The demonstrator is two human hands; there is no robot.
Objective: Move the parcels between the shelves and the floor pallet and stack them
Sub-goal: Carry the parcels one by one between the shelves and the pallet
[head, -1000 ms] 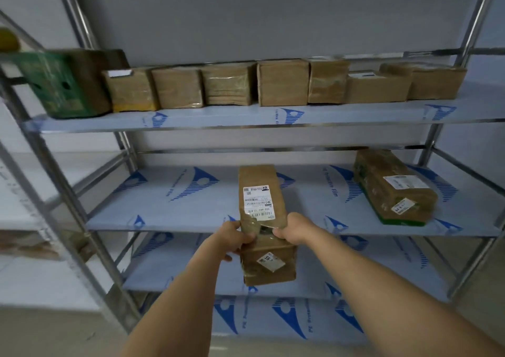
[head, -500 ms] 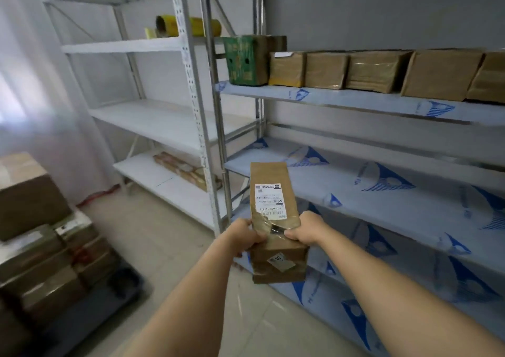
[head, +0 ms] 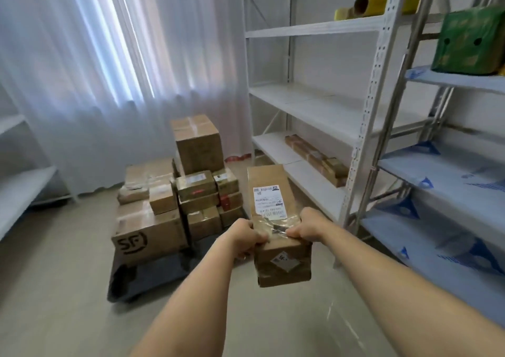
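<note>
White curtains (head: pixel 114 55) hang at the far left, behind a dark floor pallet (head: pixel 147 277) stacked with brown cardboard parcels (head: pixel 175 200); the biggest near one bears a black printed logo. White metal shelves (head: pixel 322 105) stand at the far right, with a blue-lined metal rack (head: pixel 448 181) nearer on the right carrying a green carton (head: pixel 467 42).

Held in the air over the pale floor (head: pixel 68 288), right of the pallet, is a long brown taped cardboard parcel (head: pixel 273 192). Its long axis runs away from the person, the far end tipped upward, the white shipping label (head: pixel 268 202) facing up and a small sticker on the near end face.

Both arms reach forward, nearly straight. The left hand (head: pixel 244 237) grips the parcel's left edge and the right hand (head: pixel 308 226) its right edge, each hand's fingers curled tightly around the sides near the taped middle.
</note>
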